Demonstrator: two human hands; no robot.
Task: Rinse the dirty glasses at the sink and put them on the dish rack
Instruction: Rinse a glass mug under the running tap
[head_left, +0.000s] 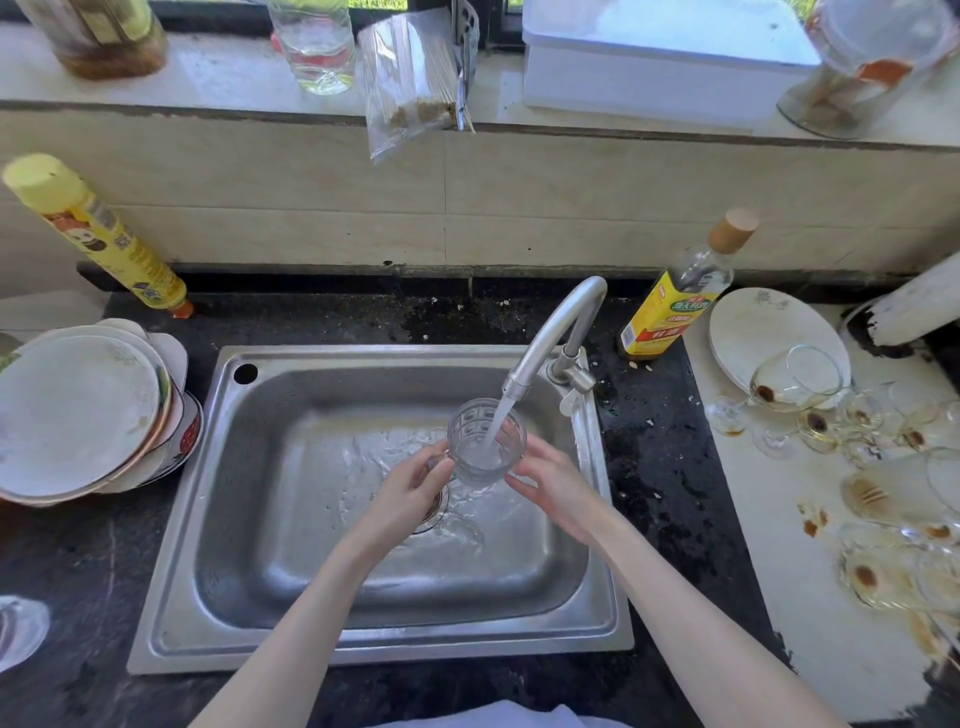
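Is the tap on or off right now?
On. A stream runs from the tap into the glass, held over the sink by both hands.

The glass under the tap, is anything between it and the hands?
No. Both hands already hold the glass over the sink: left hand at its handle side, right hand against the other side. Only tap water runs into it.
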